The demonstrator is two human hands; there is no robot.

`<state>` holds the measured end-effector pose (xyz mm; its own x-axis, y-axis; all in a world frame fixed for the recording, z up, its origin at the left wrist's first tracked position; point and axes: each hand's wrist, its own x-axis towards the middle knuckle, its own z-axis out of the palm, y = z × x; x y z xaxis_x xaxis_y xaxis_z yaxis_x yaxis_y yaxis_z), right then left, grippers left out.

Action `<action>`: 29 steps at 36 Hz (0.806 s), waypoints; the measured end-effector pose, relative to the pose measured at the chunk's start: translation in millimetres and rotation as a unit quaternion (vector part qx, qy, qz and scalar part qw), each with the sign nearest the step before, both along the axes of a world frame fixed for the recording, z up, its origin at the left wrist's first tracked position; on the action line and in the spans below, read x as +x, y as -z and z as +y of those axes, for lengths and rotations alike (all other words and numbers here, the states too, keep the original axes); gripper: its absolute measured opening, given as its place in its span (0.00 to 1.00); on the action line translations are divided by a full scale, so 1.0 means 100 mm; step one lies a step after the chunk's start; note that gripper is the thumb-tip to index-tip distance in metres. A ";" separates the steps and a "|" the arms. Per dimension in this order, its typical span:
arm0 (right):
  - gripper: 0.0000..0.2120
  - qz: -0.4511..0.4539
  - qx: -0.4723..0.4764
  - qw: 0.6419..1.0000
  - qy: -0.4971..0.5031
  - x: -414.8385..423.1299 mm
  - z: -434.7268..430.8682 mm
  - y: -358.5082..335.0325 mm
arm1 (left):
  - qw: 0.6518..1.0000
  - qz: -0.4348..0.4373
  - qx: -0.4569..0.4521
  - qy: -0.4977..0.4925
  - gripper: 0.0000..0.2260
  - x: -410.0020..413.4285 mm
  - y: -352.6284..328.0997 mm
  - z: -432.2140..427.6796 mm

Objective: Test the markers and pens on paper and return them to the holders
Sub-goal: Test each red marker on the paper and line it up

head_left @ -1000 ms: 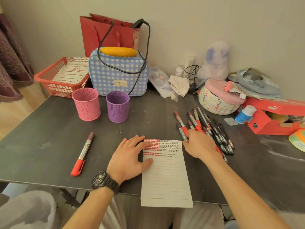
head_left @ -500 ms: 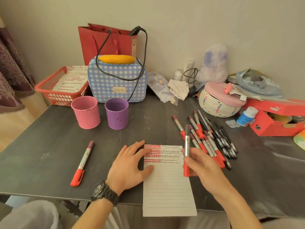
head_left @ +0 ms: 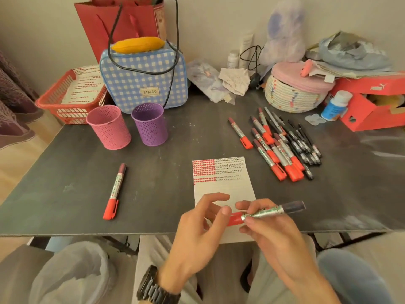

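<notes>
currently: right hand (head_left: 274,233) pinches marker (head_left: 263,212) barrel, level above paper (head_left: 223,185); left hand (head_left: 197,233) loosely spread, thumb at red cap (head_left: 235,218), likely for uncapping.

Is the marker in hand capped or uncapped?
Capped: the red cap sits on the marker gripped in the right hand; the thumb of the left hand is at the cap.

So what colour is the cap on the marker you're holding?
Red. The silver marker's cap, beside the right hand, shows best in the head view.
</notes>
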<state>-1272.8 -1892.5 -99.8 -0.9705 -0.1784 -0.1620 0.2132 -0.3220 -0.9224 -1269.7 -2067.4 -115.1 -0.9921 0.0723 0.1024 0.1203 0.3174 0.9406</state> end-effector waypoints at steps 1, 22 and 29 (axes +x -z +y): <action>0.10 0.002 -0.005 1.000 -0.001 0.01 0.00 0.01 | 1.000 -0.005 -0.001 0.006 0.12 0.03 0.01 0.02; 0.07 -0.074 -0.136 0.985 0.083 0.20 -0.08 0.09 | 0.980 0.097 -0.172 -0.027 0.06 0.27 0.01 0.03; 0.10 -0.078 -0.213 0.967 0.115 0.24 -0.24 0.01 | 0.930 0.174 -0.300 -0.118 0.21 0.20 -0.04 0.15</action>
<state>-1248.4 -1916.1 -100.9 -0.9620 -0.0431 -0.2696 0.2166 -0.7213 -0.6579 -1249.9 -2052.4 -111.2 -0.9021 0.0048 0.4316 0.2447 0.8294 0.5022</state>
